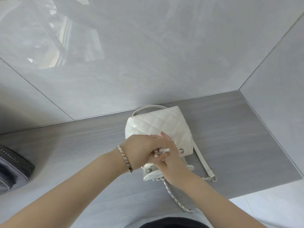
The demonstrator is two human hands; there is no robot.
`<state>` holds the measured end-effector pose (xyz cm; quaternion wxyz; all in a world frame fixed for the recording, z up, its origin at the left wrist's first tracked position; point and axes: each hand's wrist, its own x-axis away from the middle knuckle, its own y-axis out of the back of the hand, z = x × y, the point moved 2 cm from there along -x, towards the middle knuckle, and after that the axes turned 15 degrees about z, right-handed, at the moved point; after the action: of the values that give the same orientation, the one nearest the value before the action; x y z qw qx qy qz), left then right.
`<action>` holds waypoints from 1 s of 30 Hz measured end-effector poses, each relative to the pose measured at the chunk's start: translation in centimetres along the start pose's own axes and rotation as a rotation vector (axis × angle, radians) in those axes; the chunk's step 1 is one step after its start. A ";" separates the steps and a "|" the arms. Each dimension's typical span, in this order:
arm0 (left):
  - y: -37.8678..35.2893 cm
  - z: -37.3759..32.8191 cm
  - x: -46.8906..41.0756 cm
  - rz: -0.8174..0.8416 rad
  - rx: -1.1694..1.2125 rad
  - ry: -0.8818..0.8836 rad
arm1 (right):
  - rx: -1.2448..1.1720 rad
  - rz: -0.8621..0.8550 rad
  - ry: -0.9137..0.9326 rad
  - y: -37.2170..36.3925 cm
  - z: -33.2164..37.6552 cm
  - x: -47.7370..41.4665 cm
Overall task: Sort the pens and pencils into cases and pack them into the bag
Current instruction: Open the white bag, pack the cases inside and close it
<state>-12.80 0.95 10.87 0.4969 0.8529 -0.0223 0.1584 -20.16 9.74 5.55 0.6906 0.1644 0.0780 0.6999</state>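
The white quilted bag (158,127) stands on the grey counter (74,145), right of centre, close to the far wall. The left hand (139,152) is curled round the drawstring (162,150); the right hand (171,157) pinches the same cord, forefinger straight. Risk: an uneven pull may tip the bag, and the dark zipped case (14,168) at the left edge may go unpacked. No brand or writing is legible.

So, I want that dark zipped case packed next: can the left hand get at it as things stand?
Probably yes, but not at once: the left hand grips the cord of the bag with the right hand. Nothing lies on the table between it and the dark case.
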 end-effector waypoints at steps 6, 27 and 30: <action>0.6 1.1 0.1 -0.092 0.266 0.077 | -0.036 -0.124 0.056 1.4 0.9 0.1; 1.4 0.1 -1.8 -0.222 0.262 -0.005 | 0.195 -0.016 -0.127 4.9 -0.3 0.7; 1.1 0.2 -1.3 -0.165 0.242 -0.025 | 0.155 -0.012 -0.155 4.3 -0.4 0.5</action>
<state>-14.19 0.11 11.32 0.4016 0.9074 0.0611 0.1079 -24.37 10.12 6.68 0.6840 0.2702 0.0792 0.6729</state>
